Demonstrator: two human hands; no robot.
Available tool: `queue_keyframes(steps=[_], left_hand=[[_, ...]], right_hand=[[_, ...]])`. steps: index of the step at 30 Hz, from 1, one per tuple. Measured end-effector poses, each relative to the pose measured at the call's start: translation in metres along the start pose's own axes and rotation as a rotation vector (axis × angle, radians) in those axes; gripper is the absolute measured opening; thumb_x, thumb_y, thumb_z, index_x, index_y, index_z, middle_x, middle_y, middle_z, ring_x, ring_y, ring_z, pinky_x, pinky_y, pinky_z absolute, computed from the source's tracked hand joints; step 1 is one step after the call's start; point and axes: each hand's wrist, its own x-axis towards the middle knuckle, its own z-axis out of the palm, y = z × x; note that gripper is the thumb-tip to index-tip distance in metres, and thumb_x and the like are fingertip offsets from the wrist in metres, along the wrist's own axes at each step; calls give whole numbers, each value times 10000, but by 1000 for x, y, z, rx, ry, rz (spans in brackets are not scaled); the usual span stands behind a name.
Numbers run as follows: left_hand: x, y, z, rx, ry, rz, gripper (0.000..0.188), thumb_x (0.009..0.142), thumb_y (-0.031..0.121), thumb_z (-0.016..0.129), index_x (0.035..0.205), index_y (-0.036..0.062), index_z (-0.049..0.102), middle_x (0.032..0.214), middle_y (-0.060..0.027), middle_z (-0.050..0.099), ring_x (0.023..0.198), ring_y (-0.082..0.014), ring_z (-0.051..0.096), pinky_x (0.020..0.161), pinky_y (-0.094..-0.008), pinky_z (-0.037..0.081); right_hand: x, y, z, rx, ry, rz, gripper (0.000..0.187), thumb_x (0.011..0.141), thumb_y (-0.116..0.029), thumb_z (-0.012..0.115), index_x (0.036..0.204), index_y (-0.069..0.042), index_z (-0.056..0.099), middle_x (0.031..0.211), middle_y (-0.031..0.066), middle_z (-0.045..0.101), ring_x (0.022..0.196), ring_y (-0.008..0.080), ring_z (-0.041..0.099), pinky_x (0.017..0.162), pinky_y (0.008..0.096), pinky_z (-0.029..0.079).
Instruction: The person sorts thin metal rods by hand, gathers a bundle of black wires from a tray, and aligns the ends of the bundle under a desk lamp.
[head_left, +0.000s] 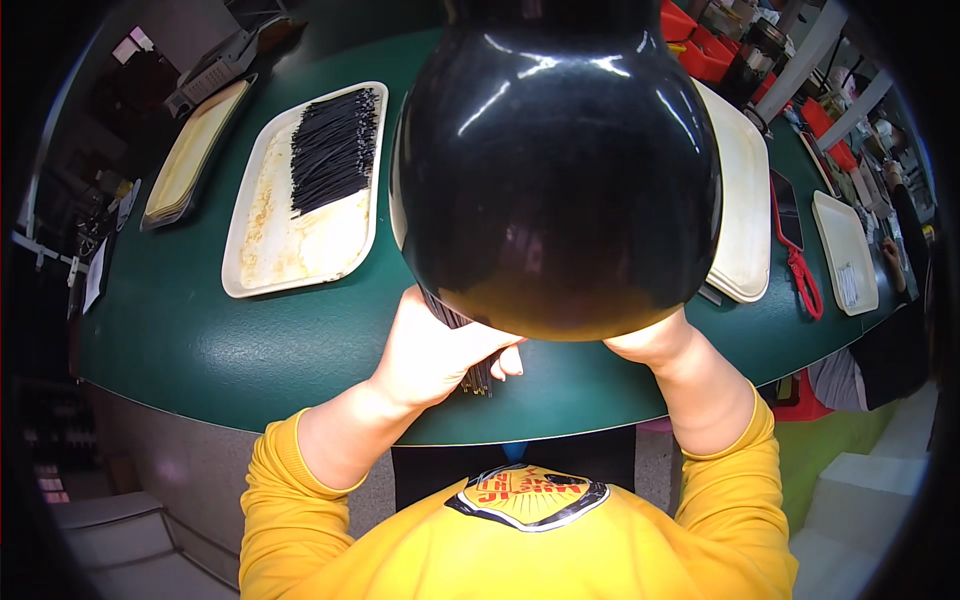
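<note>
My left hand (425, 350) is closed round a bundle of thin black wires (478, 380), whose ends stick out below the fingers near the table's front edge. A glossy black lamp shade (555, 180) hangs over the middle and hides the upper part of the bundle. My right hand (655, 338) reaches under the shade's right side; its fingers are out of sight, so what it touches cannot be seen. Left of the shade, a cream tray (255, 250) holds a thick row of similar black wires (335, 150).
The table (300, 350) is green with a curved front edge. Stacked trays stand at far left (195, 150) and right of the shade (740, 200). Beyond lie a red-handled tool (805, 285) and a tray (845, 240) with small pale pieces. Another person (845, 380) is at the right edge.
</note>
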Motion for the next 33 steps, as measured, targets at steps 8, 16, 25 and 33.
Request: queue_keyframes(steps=[8, 16, 25, 33], left_hand=[[1, 1, 1, -28, -12, 5, 93, 729, 47, 582, 752, -40, 558, 607, -94, 563, 506, -135, 558, 457, -199, 446], [0, 2, 1, -116, 2, -59, 99, 726, 49, 587, 757, -42, 561, 627, -97, 566, 523, -142, 568, 463, -199, 453], [1, 2, 1, -56, -12, -27, 97, 730, 44, 582, 756, -48, 562, 626, -100, 568, 519, -142, 566, 467, -199, 454], [0, 2, 3, -13, -18, 18, 101, 727, 49, 586, 754, -46, 561, 619, -98, 568, 520, -137, 566, 464, -199, 452]], right_hand=[[-4, 6, 2, -33, 22, -1, 91, 646, -24, 580, 626, 2, 495, 476, 25, 446, 401, 69, 389, 392, 210, 308], [-2, 4, 1, -38, -5, 9, 85, 647, -22, 580, 628, 0, 500, 465, 34, 440, 394, 78, 395, 387, 221, 312], [-3, 3, 0, -165, -15, -68, 103, 629, -33, 594, 614, -5, 496, 452, 40, 421, 369, 104, 392, 374, 223, 303], [-5, 0, 3, 37, 6, 93, 75, 665, 0, 565, 629, -1, 499, 472, 12, 449, 406, 42, 399, 385, 198, 304]])
